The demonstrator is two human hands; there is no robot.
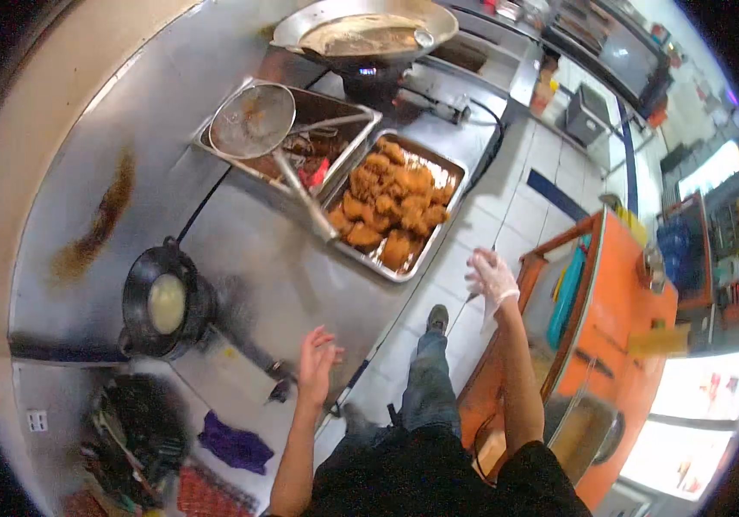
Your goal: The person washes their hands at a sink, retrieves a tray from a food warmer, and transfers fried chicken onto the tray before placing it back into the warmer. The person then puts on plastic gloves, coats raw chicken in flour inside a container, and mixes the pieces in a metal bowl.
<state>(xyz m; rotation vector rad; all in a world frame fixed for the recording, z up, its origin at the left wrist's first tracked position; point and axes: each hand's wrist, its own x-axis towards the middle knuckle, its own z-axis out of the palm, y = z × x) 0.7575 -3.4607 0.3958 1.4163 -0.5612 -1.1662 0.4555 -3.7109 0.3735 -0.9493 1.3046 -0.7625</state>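
Note:
My left hand is bare and hangs over the front edge of the steel counter, fingers loosely bent and apart, with nothing seen in it. My right hand wears a clear plastic glove and is held above the floor, right of the counter. Its fingers are slightly curled and apart; a thin dark line shows beside them, too blurred to identify. Closest to the gloved hand is a metal tray of browned fried pieces. A long-handled mesh strainer rests across a rectangular steel pan beside it.
A large wok of oil sits on a burner at the back. At the left, a small black wok contains something pale. A purple cloth lies near the front. An orange table holding a knife stands at the right.

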